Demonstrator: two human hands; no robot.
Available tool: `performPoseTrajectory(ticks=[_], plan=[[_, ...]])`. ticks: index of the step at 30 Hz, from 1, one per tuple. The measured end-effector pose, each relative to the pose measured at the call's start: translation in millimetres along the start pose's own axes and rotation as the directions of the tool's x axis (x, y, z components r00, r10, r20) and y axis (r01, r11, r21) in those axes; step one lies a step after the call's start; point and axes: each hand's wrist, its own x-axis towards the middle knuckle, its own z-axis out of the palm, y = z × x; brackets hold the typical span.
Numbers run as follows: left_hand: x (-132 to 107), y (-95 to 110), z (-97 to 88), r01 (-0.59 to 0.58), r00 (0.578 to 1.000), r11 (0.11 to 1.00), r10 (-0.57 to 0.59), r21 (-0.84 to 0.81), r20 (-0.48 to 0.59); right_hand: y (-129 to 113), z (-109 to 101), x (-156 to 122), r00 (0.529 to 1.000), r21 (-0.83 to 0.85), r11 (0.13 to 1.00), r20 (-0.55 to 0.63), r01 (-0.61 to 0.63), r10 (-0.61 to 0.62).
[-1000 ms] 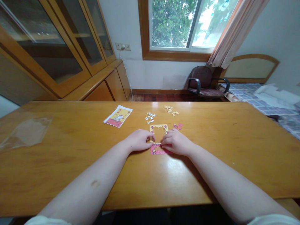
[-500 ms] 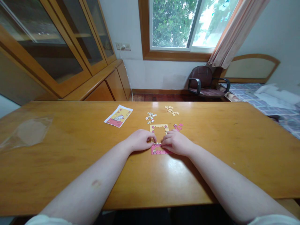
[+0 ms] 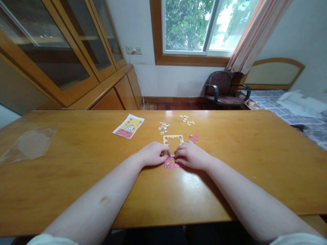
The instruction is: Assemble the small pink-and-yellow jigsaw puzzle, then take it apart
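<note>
Holding left hand (image 3: 156, 153) and right hand (image 3: 193, 155) over the puzzle (image 3: 169, 164) on the table (image 3: 155, 200), partly blocking its sides, not revealing either grip's state; facing loose pieces (image 3: 196, 136) and picture card (image 3: 128, 127) beyond.

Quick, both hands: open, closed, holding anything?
Left hand: curled at the left side of the partly built puzzle; can't tell if its grip holds anything.
Right hand: curled at the puzzle's right side; can't tell either.

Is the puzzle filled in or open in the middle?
Open: the puzzle has a gap inside its border, and loose pink pieces lie nearby.
</note>
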Motion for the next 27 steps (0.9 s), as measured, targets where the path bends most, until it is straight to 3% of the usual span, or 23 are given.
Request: performPoseTrajectory(ticks=[2,4,6,8,11,20,27], plan=[[0,1,-0.2,0.041,0.999,0.999,-0.041,-0.016,0.001,2,-4,-1,0.998,-0.017,0.998,-0.028,-0.056,0.055],[0,2,-0.5,0.059,0.998,0.998,-0.059,-0.024,0.004,8,-9,-2,0.976,-0.087,0.975,-0.098,-0.202,0.193],[0,2,-0.6,0.062,0.998,0.998,-0.062,-0.021,0.007,17,-13,-3,0.9,-0.161,0.893,-0.2,-0.421,0.388],[0,2,-0.4,0.06,0.998,0.998,-0.06,-0.015,0.009,26,-14,-4,0.793,-0.193,0.777,-0.276,-0.599,0.543],[1,2,0.1,0.06,0.998,0.998,-0.06,-0.013,0.011,36,-13,-4,0.698,-0.222,0.665,-0.312,-0.713,0.644],[1,2,0.5,0.054,0.998,0.998,-0.054,-0.013,0.019,45,-8,-3,0.666,-0.176,0.645,-0.284,-0.743,0.69],[1,2,1.4,0.049,0.999,0.999,-0.049,-0.018,0.003,49,-5,-3,0.713,-0.131,0.715,-0.31,-0.687,0.628]])
